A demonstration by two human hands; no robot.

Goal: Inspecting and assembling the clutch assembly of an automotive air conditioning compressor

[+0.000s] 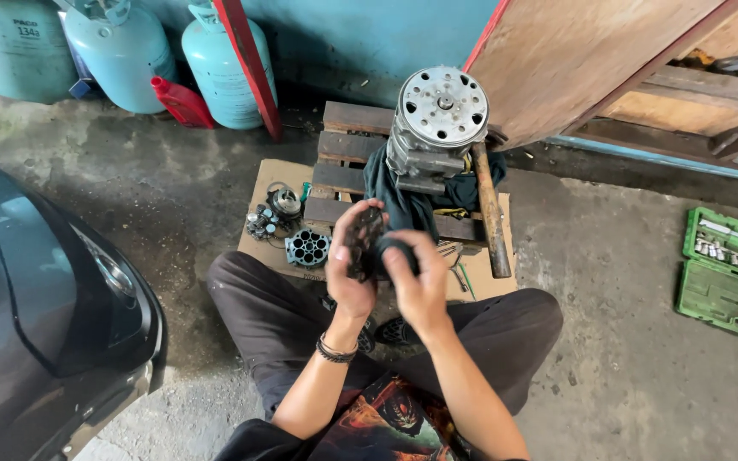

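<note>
My left hand (348, 271) grips a dark, greasy metal part (366, 240), holding it up in front of me. My right hand (418, 282) presses a dark rag (396, 248) against that part. Both hands are raised above my crossed legs. Just beyond them, a silver cylindrical compressor (436, 128) stands upright on a small wooden pallet (348, 145), resting on a dark cloth (403, 196).
A long wooden hammer handle (490, 213) leans on the pallet. Small metal parts (288, 226) lie on cardboard (271, 175) at the left. A green socket set case (728, 273) lies open at the right. Gas cylinders (121, 55) stand at the back; a dark car (36, 307) is at the left.
</note>
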